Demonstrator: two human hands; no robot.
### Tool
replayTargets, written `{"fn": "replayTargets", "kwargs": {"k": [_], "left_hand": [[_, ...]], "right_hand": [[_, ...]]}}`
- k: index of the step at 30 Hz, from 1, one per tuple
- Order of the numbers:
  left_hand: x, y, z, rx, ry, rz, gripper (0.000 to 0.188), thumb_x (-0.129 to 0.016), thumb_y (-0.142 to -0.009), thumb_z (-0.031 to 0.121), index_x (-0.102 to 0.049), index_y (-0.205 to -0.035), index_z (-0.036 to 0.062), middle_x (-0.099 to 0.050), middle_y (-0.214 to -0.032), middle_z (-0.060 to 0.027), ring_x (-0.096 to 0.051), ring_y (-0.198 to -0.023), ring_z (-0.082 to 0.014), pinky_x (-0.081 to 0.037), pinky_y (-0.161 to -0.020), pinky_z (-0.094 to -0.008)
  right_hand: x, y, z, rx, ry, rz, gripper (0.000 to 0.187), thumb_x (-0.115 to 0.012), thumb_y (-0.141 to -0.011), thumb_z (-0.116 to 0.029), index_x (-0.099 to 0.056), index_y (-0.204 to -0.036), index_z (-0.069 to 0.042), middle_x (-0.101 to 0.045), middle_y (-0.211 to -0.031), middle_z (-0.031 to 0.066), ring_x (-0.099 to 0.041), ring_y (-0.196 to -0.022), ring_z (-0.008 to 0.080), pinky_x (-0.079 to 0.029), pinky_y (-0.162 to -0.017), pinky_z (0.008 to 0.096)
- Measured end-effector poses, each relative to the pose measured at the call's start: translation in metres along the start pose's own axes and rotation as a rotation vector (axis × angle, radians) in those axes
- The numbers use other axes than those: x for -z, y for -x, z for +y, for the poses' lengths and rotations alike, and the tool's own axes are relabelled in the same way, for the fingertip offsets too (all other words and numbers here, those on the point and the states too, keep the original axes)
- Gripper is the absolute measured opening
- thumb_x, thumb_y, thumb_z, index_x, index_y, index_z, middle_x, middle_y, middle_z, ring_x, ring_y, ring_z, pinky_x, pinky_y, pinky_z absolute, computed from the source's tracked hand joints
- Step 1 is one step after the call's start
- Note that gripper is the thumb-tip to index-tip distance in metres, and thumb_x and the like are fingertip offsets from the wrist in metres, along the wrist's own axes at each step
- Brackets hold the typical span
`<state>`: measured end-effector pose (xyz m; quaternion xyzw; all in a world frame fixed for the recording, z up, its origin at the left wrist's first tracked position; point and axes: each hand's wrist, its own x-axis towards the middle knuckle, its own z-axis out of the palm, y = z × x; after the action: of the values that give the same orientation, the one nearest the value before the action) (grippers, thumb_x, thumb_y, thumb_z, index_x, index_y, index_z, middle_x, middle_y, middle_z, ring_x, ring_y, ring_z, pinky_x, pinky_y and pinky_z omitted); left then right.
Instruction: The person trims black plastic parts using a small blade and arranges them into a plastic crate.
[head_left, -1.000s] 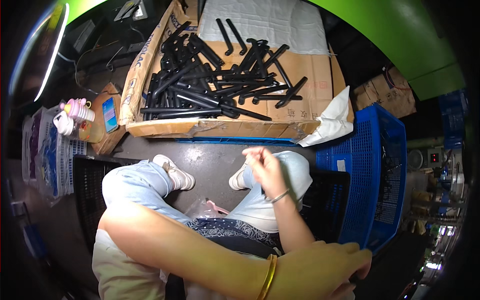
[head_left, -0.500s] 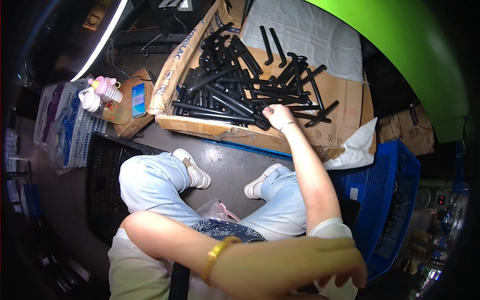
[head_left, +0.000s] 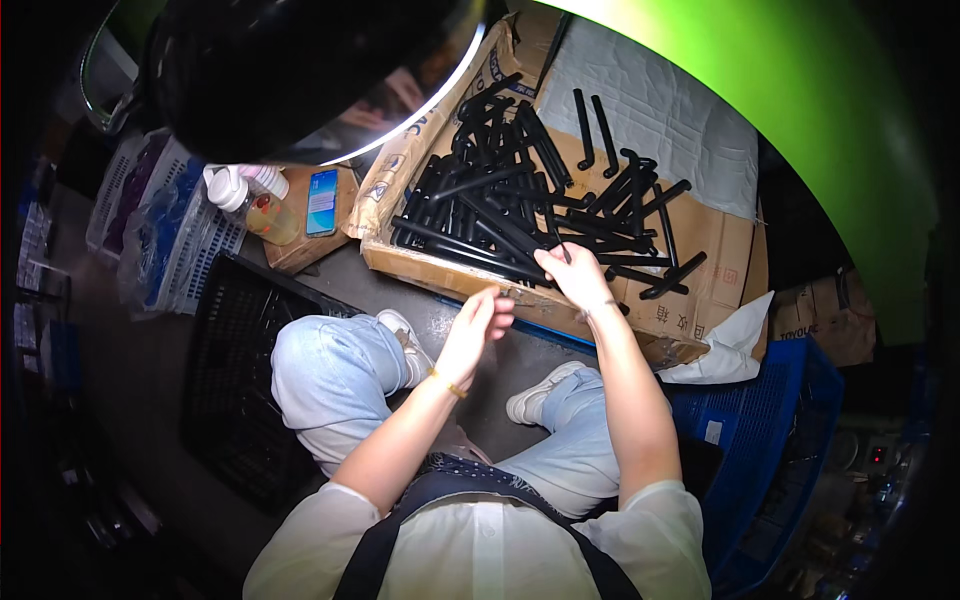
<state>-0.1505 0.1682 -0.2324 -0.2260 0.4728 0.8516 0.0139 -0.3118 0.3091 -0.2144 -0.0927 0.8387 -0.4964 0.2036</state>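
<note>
Right hand: from my remote seat I see the right hand [head_left: 578, 275] over the near edge of the cardboard box [head_left: 430, 268], its grip narrow, thumb and fingers pinched on a thin dark piece [head_left: 566, 251]; I cannot tell what kind of piece it is, nor whether it touches what lies behind.
Left hand: I find the left hand [head_left: 480, 320] just beside the box's near edge, to the left of the other hand, its grip loose and fairly wide, fingers bent; a gold bracelet [head_left: 447, 383] sits on that wrist.
Black tubes: I see the black tubes [head_left: 485, 182] lying crossed in a heap, thickest toward the box's left edge and thinning toward its right.
Stray tubes: I make out a pair of tubes [head_left: 605, 135] side by side toward the far edge, near a grey-white sheet [head_left: 660, 80], and a single tube [head_left: 675, 277] slanting nearer the right edge.
Near right corner: I see a crumpled white cloth or paper [head_left: 725, 350] there, with a blue crate [head_left: 715, 400] beside it.
Wooden block: left of the box I see the block [head_left: 300, 258] bearing a phone [head_left: 322, 203] and a bottle [head_left: 268, 218].
</note>
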Motion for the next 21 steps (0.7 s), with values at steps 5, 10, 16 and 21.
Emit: {"fn": "replayTargets", "kwargs": {"k": [5, 10, 16, 21], "left_hand": [[-0.013, -0.021, 0.000, -0.197, 0.252, 0.051, 0.043, -0.049, -0.101, 0.038, -0.046, -0.133, 0.0091, -0.064, -0.106, -0.0064, -0.063, -0.092, -0.0139, -0.052, -0.079, -0.0285], [0.016, 0.018, 0.015, 0.002, 0.346, -0.141, 0.042, -0.044, -0.103, 0.037, -0.042, -0.136, 0.0099, -0.048, -0.079, -0.0005, -0.044, -0.061, -0.0081, -0.039, -0.054, -0.0220], [0.027, 0.068, 0.039, 0.190, 0.246, -0.239, 0.048, -0.037, -0.105, 0.039, -0.039, -0.142, 0.0085, -0.048, -0.081, -0.0003, -0.042, -0.060, -0.0057, -0.037, -0.048, -0.0189], [0.024, 0.082, 0.038, 0.153, 0.107, -0.242, 0.055, -0.035, -0.105, 0.040, -0.037, -0.144, 0.0015, -0.051, -0.082, -0.0001, -0.044, -0.061, -0.0042, -0.038, -0.047, -0.0176]], "right_hand": [[-0.046, 0.111, -0.034, 0.151, 0.081, 0.088, 0.025, -0.073, -0.085, -0.021, -0.056, -0.085, -0.002, -0.054, -0.068, 0.0011, -0.049, -0.060, 0.0092, -0.043, -0.058, 0.0259], [-0.070, 0.177, -0.011, 0.136, -0.174, 0.017, 0.021, -0.056, -0.099, -0.020, -0.053, -0.108, -0.001, -0.053, -0.083, 0.0012, -0.048, -0.071, 0.0074, -0.041, -0.062, 0.0220], [-0.066, 0.211, -0.048, 0.035, -0.208, -0.154, 0.023, -0.048, -0.101, -0.021, -0.060, -0.101, -0.001, -0.066, -0.092, 0.0131, -0.063, -0.081, 0.0246, -0.049, -0.075, 0.0331], [-0.071, 0.215, -0.064, 0.109, -0.021, -0.130, 0.015, -0.053, -0.097, -0.019, -0.060, -0.099, -0.005, -0.068, -0.083, 0.0138, -0.067, -0.073, 0.0337, -0.051, -0.064, 0.0404]]}}
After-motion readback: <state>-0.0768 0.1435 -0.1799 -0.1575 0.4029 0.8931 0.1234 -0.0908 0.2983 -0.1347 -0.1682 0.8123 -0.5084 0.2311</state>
